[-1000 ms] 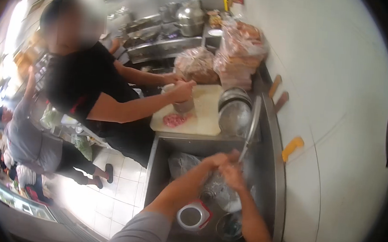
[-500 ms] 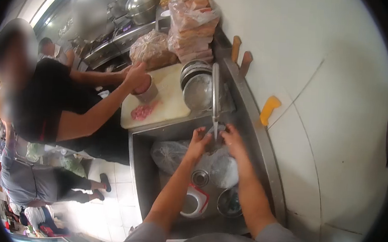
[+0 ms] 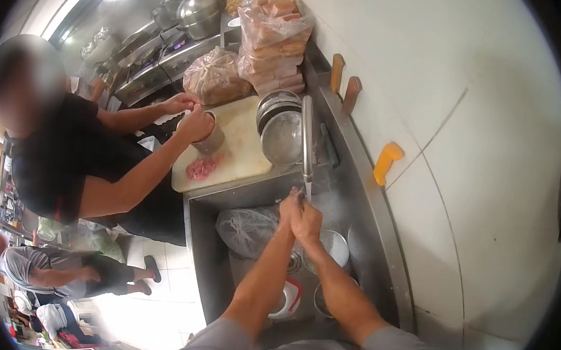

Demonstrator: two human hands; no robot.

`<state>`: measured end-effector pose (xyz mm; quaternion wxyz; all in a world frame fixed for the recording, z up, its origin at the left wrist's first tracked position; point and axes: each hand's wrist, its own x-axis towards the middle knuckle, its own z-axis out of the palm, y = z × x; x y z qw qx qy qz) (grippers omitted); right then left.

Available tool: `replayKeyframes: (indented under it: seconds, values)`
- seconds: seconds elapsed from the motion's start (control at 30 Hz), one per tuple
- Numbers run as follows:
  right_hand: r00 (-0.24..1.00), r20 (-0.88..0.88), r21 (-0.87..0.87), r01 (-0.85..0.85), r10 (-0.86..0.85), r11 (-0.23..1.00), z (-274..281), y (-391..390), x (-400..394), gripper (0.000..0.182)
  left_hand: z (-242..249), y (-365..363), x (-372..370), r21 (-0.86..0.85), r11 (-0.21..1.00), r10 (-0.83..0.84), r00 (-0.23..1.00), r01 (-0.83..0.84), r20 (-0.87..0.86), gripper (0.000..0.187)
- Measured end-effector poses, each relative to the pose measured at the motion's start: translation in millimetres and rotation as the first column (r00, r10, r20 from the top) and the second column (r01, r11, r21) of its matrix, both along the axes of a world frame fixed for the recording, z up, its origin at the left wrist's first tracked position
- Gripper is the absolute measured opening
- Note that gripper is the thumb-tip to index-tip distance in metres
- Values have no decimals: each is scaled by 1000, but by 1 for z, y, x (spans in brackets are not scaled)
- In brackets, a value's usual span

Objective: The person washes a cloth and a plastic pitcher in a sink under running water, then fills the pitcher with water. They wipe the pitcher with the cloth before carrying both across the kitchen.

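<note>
Both my hands are together in the stream below the curved metal faucet [image 3: 307, 138], over the steel sink [image 3: 204, 261]. My left hand [image 3: 289, 208] is closed around a small dark object whose shape I cannot make out. Pressed against it from the right is my right hand [image 3: 306, 223], its fingers closed and partly hidden. Under my forearms in the sink lie a clear plastic bag [image 3: 244, 230], a round whitish container [image 3: 334, 247] and a white and red container [image 3: 293, 297]. The drain is partly covered by my forearm.
Left of the sink, a co-worker in black handles a metal container [image 3: 211, 139] over a white cutting board [image 3: 232, 162] with chopped meat [image 3: 201, 167]. Metal bowls [image 3: 282, 136] stand by the faucet. Bagged bread [image 3: 273, 44] is behind; a yellow handle [image 3: 387, 163] is at the right wall.
My hands have come together, moving slightly down and left under the faucet. The co-worker's hands have shifted at the metal container.
</note>
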<state>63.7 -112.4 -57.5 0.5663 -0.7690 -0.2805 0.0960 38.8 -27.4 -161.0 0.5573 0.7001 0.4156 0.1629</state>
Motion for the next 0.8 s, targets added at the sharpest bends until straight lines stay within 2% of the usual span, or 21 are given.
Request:
replayKeyframes:
  seconds: [0.03, 0.07, 0.1, 0.13, 0.2, 0.23, 0.33, 0.37, 0.4, 0.43, 0.47, 0.5, 0.53, 0.6, 0.63, 0.67, 0.73, 0.77, 0.8]
  values:
    - [995, 100, -97, 13, -3, 995, -30, 6, 13, 51, -12, -6, -2, -181, 980, 125, 959, -80, 255, 53]
    - [999, 46, -129, 3, 3, 992, -48, 9, 29, 51, 25, -18, -6, -558, 826, 322, 877, -76, 357, 57]
    - [1000, -2, -167, -10, 9, 986, -60, 11, 55, 50, 65, -32, -10, -841, 537, 583, 747, -59, 320, 61]
    - [999, -46, -197, -19, 11, 980, -62, 17, 72, 50, 75, -43, -12, -841, 541, 585, 717, 4, 379, 56]
    - [907, -420, -43, -62, 38, 997, -37, 13, 78, 47, 79, -68, -18, -830, 544, 595, 639, 126, 487, 47]
    - [806, -586, 33, -74, 79, 997, -29, 10, 75, 45, 100, -75, -18, -885, 439, 626, 654, 156, 426, 38]
    - [844, -517, 70, -122, 141, 990, -43, -11, 57, 41, 63, -49, -7, -744, 663, 589, 671, -83, 450, 27]
    - [838, -543, 40, -43, 57, 998, -54, -18, 56, 38, 50, -40, -5, -641, 753, 526, 720, -148, 453, 24]
    - [628, -777, 67, 9, 47, 998, -41, -26, 55, 37, 58, -42, -3, -437, 875, 401, 817, -208, 415, 25]
    - [357, -933, 82, 71, 51, 994, -11, -36, 54, 37, 79, -46, -1, -199, 955, 279, 899, -222, 338, 25]
    - [53, -996, 78, 133, 72, 988, 7, -40, 55, 37, 98, -50, 0, 51, 980, 175, 959, -191, 223, 25]
    - [71, -985, 166, 171, 156, 971, -3, -32, 55, 41, 108, -53, -1, -67, 996, 64, 996, -60, 61, 30]
    - [215, -969, 153, 157, 118, 976, -20, -20, 62, 43, 101, -59, -2, 148, 984, 80, 990, -96, 112, 31]
    - [484, -874, 128, 139, 45, 982, -74, 15, 78, 48, 76, -86, -7, 545, 818, 73, 974, -182, 215, 32]
    - [437, -893, 249, 289, 104, 924, -106, 36, 78, 48, 72, -102, -4, 94, 955, 202, 850, -281, 487, 38]
    - [461, -878, 275, 258, 132, 926, -105, 35, 71, 45, 71, -100, -4, -134, 952, 303, 785, -275, 541, 39]
    - [509, -840, 319, 184, 188, 930, -91, 29, 53, 40, 65, -91, -1, -559, 808, 532, 636, -184, 559, 43]
    - [671, -738, 273, 205, 68, 940, -56, 24, 41, 34, 60, -74, 0, -640, 767, 533, 590, -35, 607, 40]
    - [820, -572, 213, 114, 29, 970, -36, 16, 35, 33, 55, -58, 0, -440, 880, 396, 786, -178, 475, 37]
